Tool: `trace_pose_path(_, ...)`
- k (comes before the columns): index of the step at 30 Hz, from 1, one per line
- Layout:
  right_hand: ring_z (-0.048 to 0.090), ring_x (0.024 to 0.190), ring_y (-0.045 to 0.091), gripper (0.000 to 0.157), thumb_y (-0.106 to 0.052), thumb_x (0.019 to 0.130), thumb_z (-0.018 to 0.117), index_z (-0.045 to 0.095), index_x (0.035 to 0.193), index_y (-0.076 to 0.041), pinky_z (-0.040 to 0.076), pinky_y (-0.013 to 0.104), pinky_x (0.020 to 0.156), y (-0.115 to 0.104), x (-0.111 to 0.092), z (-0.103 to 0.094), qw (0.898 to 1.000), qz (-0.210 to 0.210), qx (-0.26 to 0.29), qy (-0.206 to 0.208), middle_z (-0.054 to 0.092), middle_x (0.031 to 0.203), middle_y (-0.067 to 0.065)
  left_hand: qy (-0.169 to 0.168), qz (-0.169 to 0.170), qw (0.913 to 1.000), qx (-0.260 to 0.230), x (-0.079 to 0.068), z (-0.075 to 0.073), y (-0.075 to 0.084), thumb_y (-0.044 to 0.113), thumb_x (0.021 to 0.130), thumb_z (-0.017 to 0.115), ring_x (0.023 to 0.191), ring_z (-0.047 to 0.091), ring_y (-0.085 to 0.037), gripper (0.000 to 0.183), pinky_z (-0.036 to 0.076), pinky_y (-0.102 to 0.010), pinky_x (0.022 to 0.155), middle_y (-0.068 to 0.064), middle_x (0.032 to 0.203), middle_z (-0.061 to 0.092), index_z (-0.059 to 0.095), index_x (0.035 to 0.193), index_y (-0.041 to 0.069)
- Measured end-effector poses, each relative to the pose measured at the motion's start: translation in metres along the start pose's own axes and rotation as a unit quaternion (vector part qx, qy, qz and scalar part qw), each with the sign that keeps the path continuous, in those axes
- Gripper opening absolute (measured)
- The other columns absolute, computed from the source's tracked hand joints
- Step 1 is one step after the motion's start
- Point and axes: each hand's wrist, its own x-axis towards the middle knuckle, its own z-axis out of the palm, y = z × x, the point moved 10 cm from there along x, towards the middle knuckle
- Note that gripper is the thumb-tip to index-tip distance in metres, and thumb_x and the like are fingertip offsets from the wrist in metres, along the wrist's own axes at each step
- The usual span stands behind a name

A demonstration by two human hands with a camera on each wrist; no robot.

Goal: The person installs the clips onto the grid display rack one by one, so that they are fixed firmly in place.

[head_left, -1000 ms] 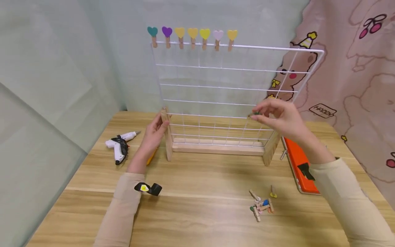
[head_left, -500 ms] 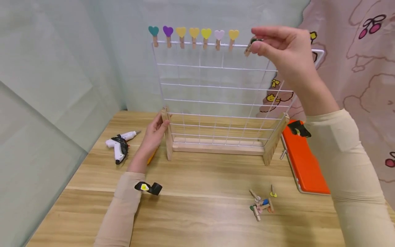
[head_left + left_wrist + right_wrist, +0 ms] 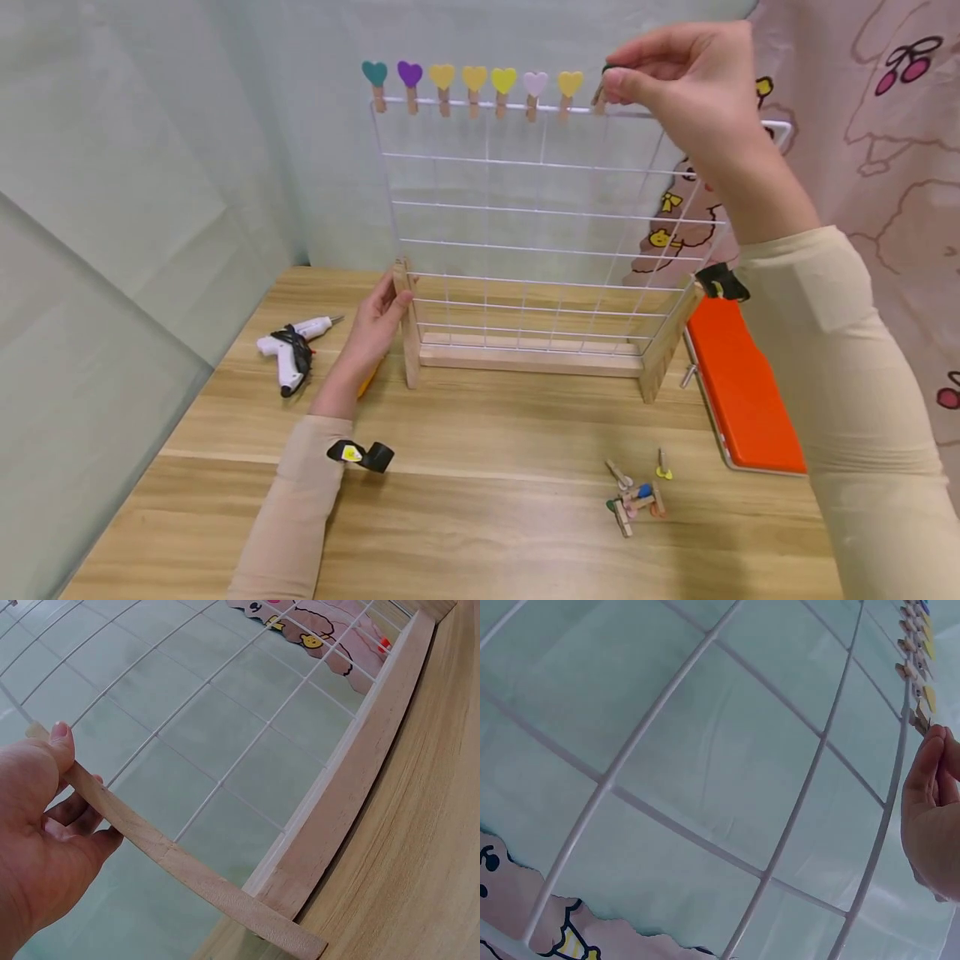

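Observation:
A white wire grid (image 3: pixel 540 164) stands upright in a wooden stand (image 3: pixel 525 360). My left hand (image 3: pixel 372 323) grips the left wooden post (image 3: pixel 409 342), thumb on the near side; the left wrist view shows this post (image 3: pixel 176 862) close up. At the grid's top wire, my right hand (image 3: pixel 697 83) pinches a small wooden clothespin (image 3: pixel 598 100). Its dark green top is mostly covered by the fingers. The peg's lower end is at the wire; whether it clasps the wire is unclear. To its left, several heart-topped clothespins, among them a yellow one (image 3: pixel 570 85), sit along that wire.
Several loose clothespins (image 3: pixel 637 502) lie in a small pile on the wooden table (image 3: pixel 480 467). An orange-red case (image 3: pixel 742 392) lies at the right, a white glue gun (image 3: pixel 288 367) with a black cord at the left. An orange object (image 3: pixel 368 383) is partly hidden behind the left forearm.
My right hand has risen from the grid's lower middle to its top wire, carrying the clothespin, now beside the last heart peg. The left hand has stayed on the post.

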Motion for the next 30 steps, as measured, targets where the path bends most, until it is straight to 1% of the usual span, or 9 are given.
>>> trace_pose_path(4, 0.062, 0.074, 0.014, 0.029, -0.021, 0.064, 0.073, 0.068, 0.087, -0.003, 0.048, 0.017, 0.073, 0.004, 0.002, 0.005, 0.999, 0.017, -0.047, -0.016, 0.066, 0.077, 0.004, -0.002, -0.003, 1.0000, 0.006, 0.003, -0.003, -0.012, 0.034, 0.088, 0.045, 0.126, 0.028, -0.010, 0.052, 0.024, -0.033, 0.104, -0.002, 0.135, 0.037, 0.027, 0.136, 0.028)
trace_pose_path(9, 0.063, 0.074, 0.013, 0.032, -0.021, 0.064, 0.073, 0.068, 0.090, -0.003, 0.048, 0.017, 0.074, 0.007, 0.002, 0.008, 0.998, 0.033, -0.043, -0.024, 0.067, 0.078, 0.004, -0.005, -0.004, 0.9999, 0.010, -0.001, 0.000, -0.003, 0.031, 0.090, 0.043, 0.127, 0.025, -0.013, 0.053, 0.023, -0.033, 0.104, -0.005, 0.139, 0.032, 0.023, 0.138, 0.023)
trace_pose_path(13, 0.063, 0.076, 0.011, 0.035, -0.025, 0.065, 0.072, 0.067, 0.094, -0.006, 0.046, 0.017, 0.076, 0.007, 0.001, 0.007, 0.997, 0.035, -0.068, -0.029, 0.067, 0.079, 0.000, -0.006, -0.007, 0.9999, 0.013, -0.002, 0.002, 0.003, 0.029, 0.090, 0.042, 0.128, 0.023, -0.014, 0.054, 0.022, -0.032, 0.105, -0.007, 0.140, 0.027, 0.021, 0.139, 0.019)
trace_pose_path(17, 0.061, 0.077, 0.008, 0.037, -0.028, 0.067, 0.070, 0.066, 0.099, -0.010, 0.042, 0.016, 0.074, 0.006, -0.002, 0.004, 0.995, 0.019, -0.099, -0.018, 0.067, 0.082, -0.002, -0.005, -0.009, 0.9998, 0.017, -0.003, 0.002, 0.003, 0.029, 0.090, 0.043, 0.128, 0.024, -0.014, 0.054, 0.022, -0.032, 0.104, -0.007, 0.140, 0.029, 0.022, 0.139, 0.020)
trace_pose_path(20, 0.060, 0.075, 0.009, 0.034, -0.026, 0.069, 0.069, 0.066, 0.101, -0.012, 0.043, 0.015, 0.071, 0.001, -0.010, -0.004, 0.995, -0.021, -0.100, 0.010, 0.066, 0.085, -0.001, -0.005, -0.013, 0.9997, 0.018, -0.004, 0.002, 0.002, 0.029, 0.090, 0.042, 0.128, 0.024, -0.014, 0.053, 0.023, -0.032, 0.104, -0.007, 0.140, 0.028, 0.022, 0.139, 0.019)
trace_pose_path(23, 0.060, 0.071, 0.010, 0.030, -0.017, 0.071, 0.069, 0.066, 0.100, -0.007, 0.046, 0.014, 0.068, -0.004, -0.026, -0.015, 0.993, -0.074, -0.088, 0.034, 0.064, 0.088, 0.002, -0.008, -0.019, 0.9996, 0.020, -0.004, 0.004, 0.002, 0.029, 0.090, 0.042, 0.129, 0.022, -0.014, 0.054, 0.022, -0.032, 0.105, -0.007, 0.142, 0.025, 0.021, 0.139, 0.020)
trace_pose_path(25, 0.059, 0.069, 0.011, 0.027, -0.010, 0.073, 0.068, 0.066, 0.098, -0.003, 0.047, 0.014, 0.064, -0.003, -0.043, -0.019, 0.990, -0.102, -0.090, 0.030, 0.064, 0.088, 0.004, -0.007, -0.019, 0.9996, 0.018, -0.004, 0.004, 0.003, 0.029, 0.090, 0.042, 0.129, 0.022, -0.013, 0.053, 0.022, -0.032, 0.105, -0.006, 0.142, 0.025, 0.022, 0.139, 0.020)
trace_pose_path(28, 0.059, 0.066, 0.011, 0.024, -0.002, 0.073, 0.066, 0.065, 0.097, 0.001, 0.046, 0.013, 0.057, 0.012, -0.075, -0.014, 0.984, -0.128, -0.121, -0.005, 0.065, 0.087, 0.007, -0.006, -0.010, 0.9998, 0.015, -0.004, 0.004, 0.006, 0.029, 0.090, 0.043, 0.128, 0.025, -0.013, 0.051, 0.023, -0.033, 0.104, -0.006, 0.140, 0.029, 0.025, 0.138, 0.019)
trace_pose_path(30, 0.058, 0.065, 0.010, 0.023, 0.002, 0.073, 0.066, 0.065, 0.095, 0.002, 0.045, 0.012, 0.055, 0.034, -0.099, -0.006, 0.977, -0.144, -0.153, -0.040, 0.065, 0.086, 0.008, -0.005, -0.003, 0.9999, 0.009, -0.004, 0.004, 0.008, 0.028, 0.090, 0.043, 0.127, 0.027, -0.013, 0.050, 0.024, -0.033, 0.104, -0.005, 0.138, 0.032, 0.027, 0.137, 0.019)
